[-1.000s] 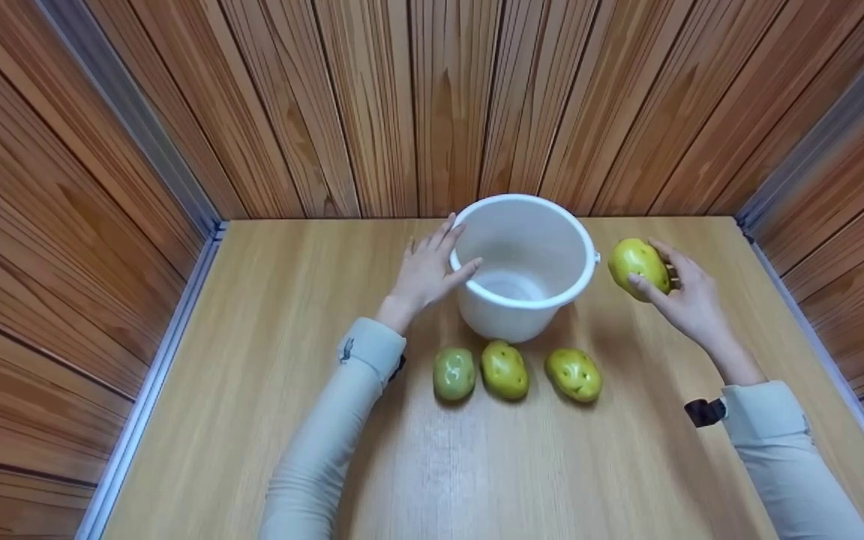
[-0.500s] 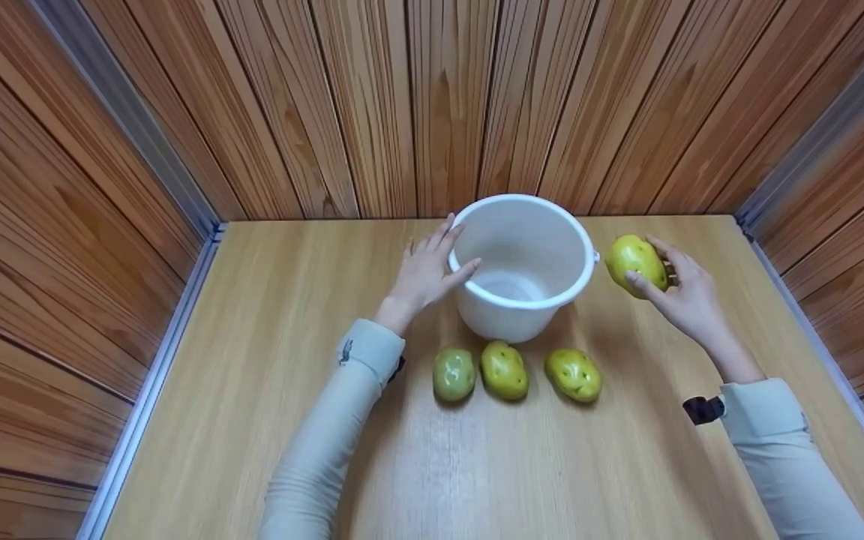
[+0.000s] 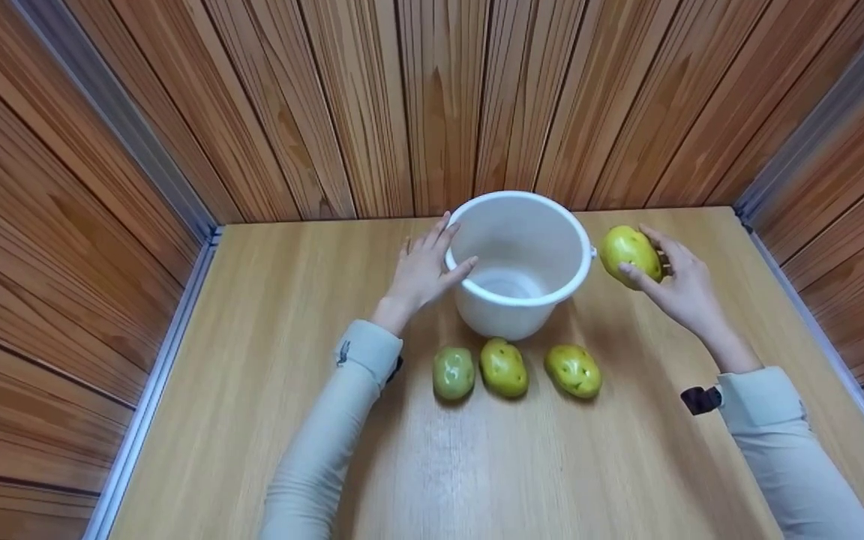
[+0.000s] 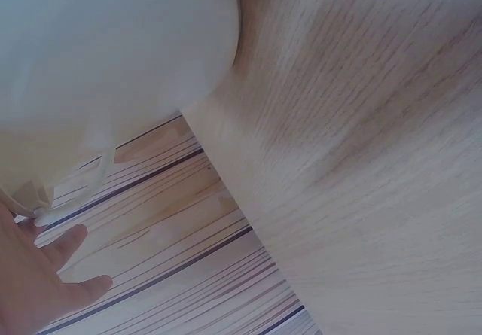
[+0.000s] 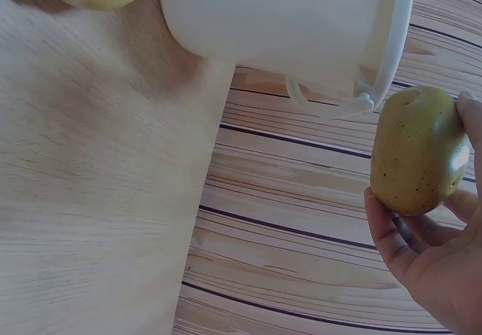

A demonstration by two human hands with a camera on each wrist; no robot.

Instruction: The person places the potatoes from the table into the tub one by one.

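Observation:
A white bucket (image 3: 508, 319) stands upright on the table near the back wall, its inside visible from above. My left hand (image 3: 423, 271) touches the left side of its rim, fingers spread and fairly straight, thumb reaching over the rim. Beyond the bucket's right side my right hand (image 3: 683, 289) holds a yellow potato (image 3: 628, 255) between thumb and fingers, raised above the table. The right wrist view shows that potato (image 5: 418, 150) apart from the bucket's rim. In front of the bucket lie a greener potato (image 3: 453, 373), a yellow potato (image 3: 503, 367) and another yellow potato (image 3: 574, 370).
The light wooden table (image 3: 267, 360) is enclosed by wood-panelled walls (image 3: 439, 97) at the back and both sides. Metal strips (image 3: 154, 397) line its side edges. A thin white handle (image 5: 324, 109) hangs from the bucket's rim.
My right hand has shifted slightly up and left with the potato, closer to the bucket. The left hand stays at the rim. The head view has tilted a little.

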